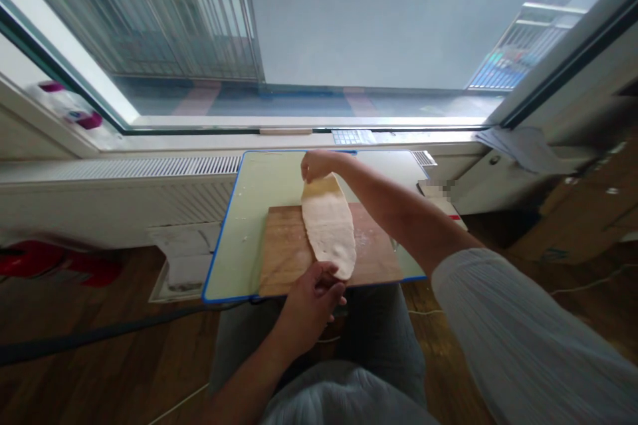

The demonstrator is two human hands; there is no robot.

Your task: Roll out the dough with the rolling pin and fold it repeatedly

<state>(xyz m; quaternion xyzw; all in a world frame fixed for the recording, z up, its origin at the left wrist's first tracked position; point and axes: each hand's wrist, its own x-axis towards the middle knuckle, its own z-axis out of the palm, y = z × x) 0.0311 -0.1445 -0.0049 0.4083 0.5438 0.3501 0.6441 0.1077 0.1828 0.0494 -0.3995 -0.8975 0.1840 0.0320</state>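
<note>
A long, flat oval sheet of dough (329, 226) lies lengthwise over a wooden cutting board (284, 252), its far end reaching past the board's back edge. My right hand (318, 165) pinches the far end of the dough, the fingers closed on its left corner. At the near end, my left hand (312, 299) is closed, with thumb and forefinger pressed at the dough's tip by the board's front edge. Pale floury smudges show on the wood to the right of the dough.
Beneath the board is a pale green tabletop (234, 232) with a blue rim. A radiator (124, 192) and a windowsill (209, 141) run behind it. A plastic bottle (70, 106) stands at left, a cardboard box (578, 212) at right. Red objects (54, 262) lie on the floor at left.
</note>
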